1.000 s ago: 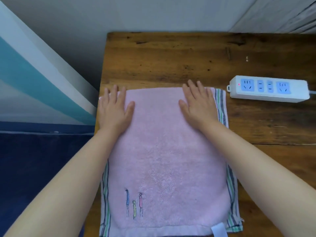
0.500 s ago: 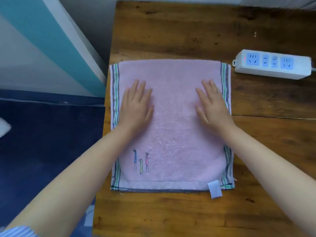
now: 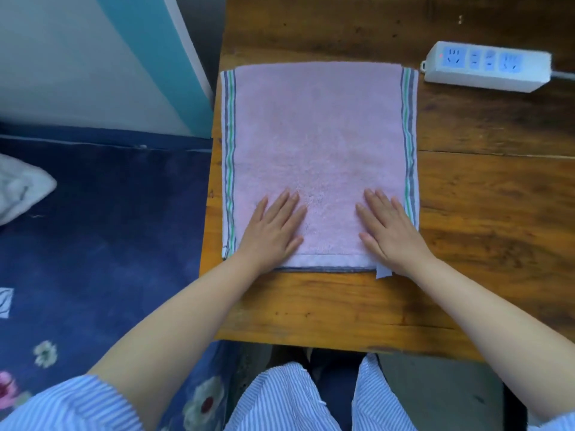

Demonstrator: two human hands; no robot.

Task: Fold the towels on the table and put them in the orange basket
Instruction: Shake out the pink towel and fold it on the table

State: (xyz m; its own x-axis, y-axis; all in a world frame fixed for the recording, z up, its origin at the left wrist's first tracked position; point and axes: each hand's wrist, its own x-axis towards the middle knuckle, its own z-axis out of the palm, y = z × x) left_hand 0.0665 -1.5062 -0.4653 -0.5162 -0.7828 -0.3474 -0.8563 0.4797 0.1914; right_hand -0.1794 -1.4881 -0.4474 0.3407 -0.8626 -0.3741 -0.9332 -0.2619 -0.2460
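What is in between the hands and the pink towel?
Nothing. The left hand and the right hand both lie flat right on the pink towel. No orange basket shows in this view.

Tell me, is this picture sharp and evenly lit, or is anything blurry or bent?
Head view: soft, even light, with no hard shadows under the hands; the towel reads clearly; the power strip at the upper right is smeared, its sockets fuzzy; the wide lens bows the table edges toward the frame's borders.
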